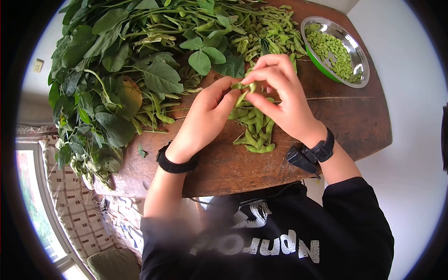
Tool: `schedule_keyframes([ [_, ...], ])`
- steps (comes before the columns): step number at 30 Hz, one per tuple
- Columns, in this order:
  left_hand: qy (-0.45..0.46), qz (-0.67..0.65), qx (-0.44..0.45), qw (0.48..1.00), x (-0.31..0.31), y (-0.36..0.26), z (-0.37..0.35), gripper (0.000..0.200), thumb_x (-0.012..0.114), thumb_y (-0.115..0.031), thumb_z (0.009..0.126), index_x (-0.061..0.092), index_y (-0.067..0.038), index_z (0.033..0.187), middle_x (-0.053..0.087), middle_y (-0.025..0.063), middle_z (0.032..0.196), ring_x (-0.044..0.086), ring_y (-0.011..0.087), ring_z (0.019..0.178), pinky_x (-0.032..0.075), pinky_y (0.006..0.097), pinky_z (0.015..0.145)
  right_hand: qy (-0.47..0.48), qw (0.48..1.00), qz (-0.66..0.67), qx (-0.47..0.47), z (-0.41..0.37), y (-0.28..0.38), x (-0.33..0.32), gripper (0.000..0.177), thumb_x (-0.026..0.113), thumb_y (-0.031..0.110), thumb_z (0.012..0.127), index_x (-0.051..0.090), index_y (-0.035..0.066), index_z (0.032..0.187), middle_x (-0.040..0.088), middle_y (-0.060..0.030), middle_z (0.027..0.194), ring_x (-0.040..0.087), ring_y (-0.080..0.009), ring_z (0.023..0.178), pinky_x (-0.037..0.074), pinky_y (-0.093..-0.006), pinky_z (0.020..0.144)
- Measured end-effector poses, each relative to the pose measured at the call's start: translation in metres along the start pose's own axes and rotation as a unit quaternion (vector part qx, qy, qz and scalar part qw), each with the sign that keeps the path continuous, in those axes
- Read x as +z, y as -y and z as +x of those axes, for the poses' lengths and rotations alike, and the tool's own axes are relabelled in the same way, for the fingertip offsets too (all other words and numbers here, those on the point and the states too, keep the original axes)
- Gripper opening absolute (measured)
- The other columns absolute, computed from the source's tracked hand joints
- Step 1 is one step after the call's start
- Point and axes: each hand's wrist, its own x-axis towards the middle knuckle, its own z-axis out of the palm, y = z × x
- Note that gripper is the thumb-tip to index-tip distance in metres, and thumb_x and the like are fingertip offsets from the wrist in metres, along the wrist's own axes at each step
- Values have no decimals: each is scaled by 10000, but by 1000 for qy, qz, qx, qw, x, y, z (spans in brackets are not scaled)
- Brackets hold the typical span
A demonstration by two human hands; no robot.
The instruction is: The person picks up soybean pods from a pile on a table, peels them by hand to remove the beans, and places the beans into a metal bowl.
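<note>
From the head camera, the left hand [205, 119] and right hand [284, 100] met over the table [242, 168]. Thumb and fingertips of each were pinched shut on one pod [241, 98], held just above a heap of pods [255, 133]. This looked like the splitting step, and the next move would call for pressing the seam apart. The pod was slim, green and bumpy. A bowl [361, 56] of beans [333, 49] stood well apart.

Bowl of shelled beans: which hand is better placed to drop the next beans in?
Right, probably. The right hand lies nearer the bowl. The left hand shares the grip on the pod but sits farther off, beside the leafy stalks.
</note>
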Motion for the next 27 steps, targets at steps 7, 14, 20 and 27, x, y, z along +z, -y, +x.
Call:
schedule_keyframes([
  [7,26,-101,-56,993,-7,-2,-1,250,389,-232,973,548,-51,905,467,-35,803,398,42,705,333,182,638,-110,978,128,121,0,-10,4,108,584,35,952,619,23,1054,577,-15,961,526,-51,750,444,-200,662],
  [14,-46,-95,-84,991,-5,-12,-2,302,409,-227,991,550,-25,816,509,-12,768,438,63,698,371,224,625,-152,936,250,196,-1,-5,7,77,587,11,950,611,20,1022,632,27,929,565,-27,768,459,-188,666],
  [20,-19,-42,68,997,1,-14,-4,262,516,-214,1012,614,7,908,569,3,805,494,73,746,416,239,680,-111,964,133,201,-3,-4,9,153,631,-26,897,590,24,1036,647,-27,925,623,-73,809,501,-226,677],
  [27,-41,46,112,992,6,-1,0,214,527,-147,998,663,17,1020,658,94,833,559,143,697,450,292,645,-76,989,67,111,-7,-5,15,206,648,-58,844,589,11,1029,650,-81,956,670,-176,835,543,-288,702],
])
